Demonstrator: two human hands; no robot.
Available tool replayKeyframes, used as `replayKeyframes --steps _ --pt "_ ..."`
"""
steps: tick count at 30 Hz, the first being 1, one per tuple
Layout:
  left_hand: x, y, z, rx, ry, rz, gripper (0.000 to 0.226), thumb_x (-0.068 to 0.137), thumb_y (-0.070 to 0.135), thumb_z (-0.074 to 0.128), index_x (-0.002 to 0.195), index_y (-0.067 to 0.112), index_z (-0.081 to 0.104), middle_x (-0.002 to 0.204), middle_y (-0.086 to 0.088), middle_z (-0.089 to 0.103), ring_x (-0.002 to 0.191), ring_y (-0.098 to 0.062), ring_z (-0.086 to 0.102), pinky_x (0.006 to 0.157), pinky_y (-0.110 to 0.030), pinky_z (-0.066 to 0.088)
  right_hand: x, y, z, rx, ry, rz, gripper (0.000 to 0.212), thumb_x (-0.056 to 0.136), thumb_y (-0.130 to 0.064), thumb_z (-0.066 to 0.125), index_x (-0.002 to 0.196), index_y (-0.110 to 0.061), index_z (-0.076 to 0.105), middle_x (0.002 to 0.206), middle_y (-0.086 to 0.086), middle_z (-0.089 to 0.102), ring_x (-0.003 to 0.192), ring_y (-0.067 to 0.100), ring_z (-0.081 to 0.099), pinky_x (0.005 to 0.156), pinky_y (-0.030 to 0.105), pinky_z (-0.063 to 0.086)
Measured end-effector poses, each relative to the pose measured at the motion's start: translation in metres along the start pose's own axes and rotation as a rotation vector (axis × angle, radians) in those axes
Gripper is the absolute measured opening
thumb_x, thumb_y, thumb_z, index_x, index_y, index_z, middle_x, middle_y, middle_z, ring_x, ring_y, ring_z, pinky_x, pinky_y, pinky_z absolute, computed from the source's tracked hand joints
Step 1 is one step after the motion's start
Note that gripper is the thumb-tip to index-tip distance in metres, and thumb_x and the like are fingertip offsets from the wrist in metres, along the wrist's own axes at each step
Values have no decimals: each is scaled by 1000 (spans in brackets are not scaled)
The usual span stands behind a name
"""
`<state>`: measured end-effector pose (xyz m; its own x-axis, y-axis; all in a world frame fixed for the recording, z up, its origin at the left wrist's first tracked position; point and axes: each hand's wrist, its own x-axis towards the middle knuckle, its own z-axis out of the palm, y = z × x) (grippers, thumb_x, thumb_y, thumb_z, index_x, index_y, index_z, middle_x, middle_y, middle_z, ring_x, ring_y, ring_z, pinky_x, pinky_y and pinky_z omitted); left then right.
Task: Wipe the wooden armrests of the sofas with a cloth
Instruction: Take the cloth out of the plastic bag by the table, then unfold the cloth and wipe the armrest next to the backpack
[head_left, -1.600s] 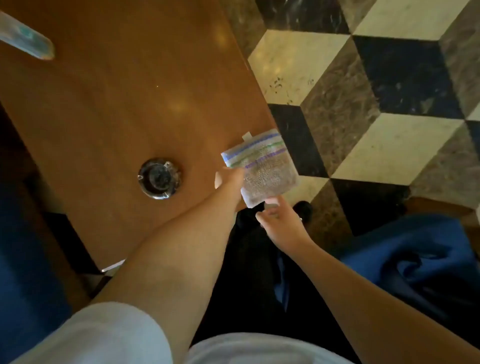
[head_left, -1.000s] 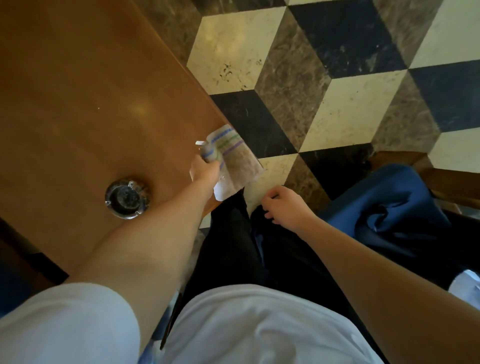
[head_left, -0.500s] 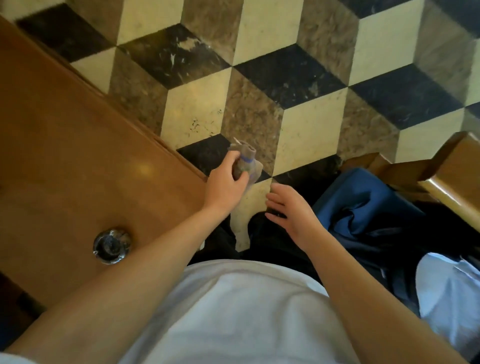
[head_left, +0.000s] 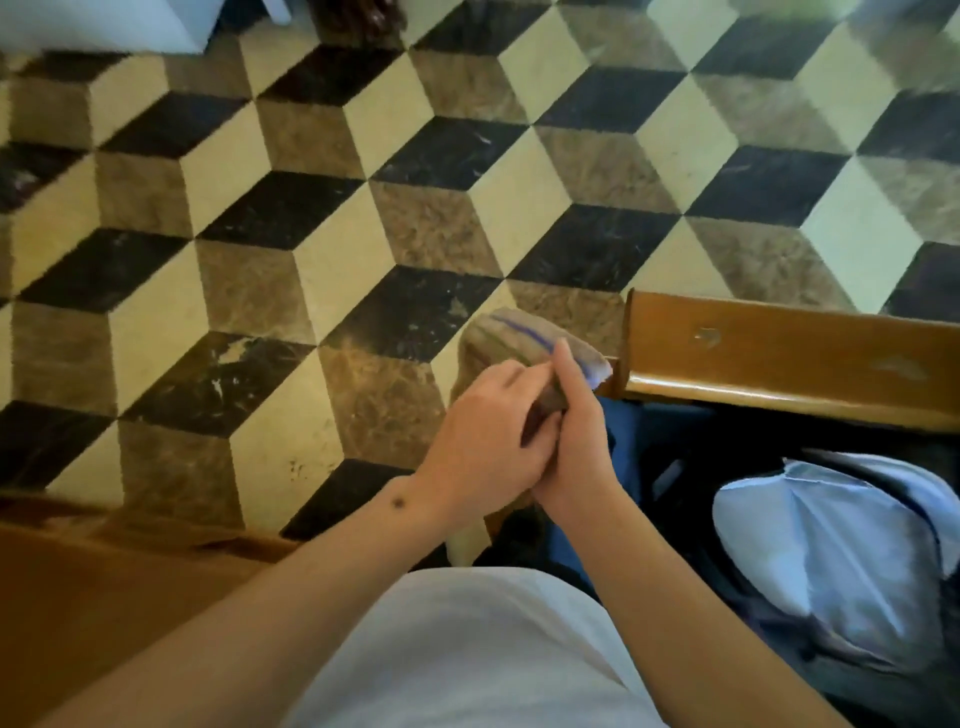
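**Cloth gathered in both hands, armrest just beside them**

Chequered marble floor (head_left: 363, 218) fills the view beyond the hands, with a corner of the brown wooden counter (head_left: 104, 597) low on the left-hand side. Both hands meet in front of the body: the left hand (head_left: 488, 441) lies over the right hand (head_left: 571, 447), and together they grip the striped cloth (head_left: 511, 338), which bunches out past the fingertips. Fingers of both are curled round the fabric; the right thumb stands up along it.

Just beyond the right hand runs the wooden armrest (head_left: 779, 364) of a sofa, its near end almost touching the cloth's edge. A blue seat (head_left: 628, 431) and a pale cushion (head_left: 841, 545) lie below the armrest, to the right of the right forearm.

Judging from this, the step in hand is readying the cloth, folding or bunching it into a pad, and wiping of this armrest has not begun. Next, one hand would need to carry the pad onto the armrest's top face and press it flat along the wood, reaching rightward.
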<state>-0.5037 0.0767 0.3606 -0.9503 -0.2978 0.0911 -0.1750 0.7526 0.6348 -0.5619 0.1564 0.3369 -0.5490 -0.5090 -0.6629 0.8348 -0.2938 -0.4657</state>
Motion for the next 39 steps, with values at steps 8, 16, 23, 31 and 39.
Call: replayKeyframes --steps 8,16,23,31,39 --pt "71 -16 4 -271 86 -264 28 95 36 60 121 33 52 120 8 56 108 -5 55 94 -23 47 20 -75 -28 525 2 -32 50 91 -19 64 140 -20 53 129 19 70 116 41 67 105 58 48" --pt "163 -91 20 -1489 -756 -1311 95 57 62 89 132 9 66 144 -21 57 133 -44 53 115 -61 33 65 -97 -16 595 90 -71 53 85 -22 68 137 -15 59 129 17 70 116 37 68 104 53 50" --pt "262 -140 15 -1450 -1082 -1075 46 98 47 62 128 13 68 129 -10 67 126 -32 58 112 -48 39 110 -107 15 543 186 -176 43 82 -30 70 121 -13 74 129 21 69 116 41 68 94 57 55" --pt "350 -156 8 -1005 -1215 -861 36 77 35 84 109 20 79 111 -9 77 98 -26 75 76 -37 61 147 -113 54 578 292 -216 54 78 -31 74 126 -5 70 129 26 67 114 45 67 95 58 54" --pt "401 -107 56 -888 -1215 -803 39 92 31 71 127 15 68 126 -16 70 112 -32 70 80 -39 59 182 -142 37 766 302 -282 58 89 -39 69 133 -3 61 131 29 65 117 46 65 94 60 55"
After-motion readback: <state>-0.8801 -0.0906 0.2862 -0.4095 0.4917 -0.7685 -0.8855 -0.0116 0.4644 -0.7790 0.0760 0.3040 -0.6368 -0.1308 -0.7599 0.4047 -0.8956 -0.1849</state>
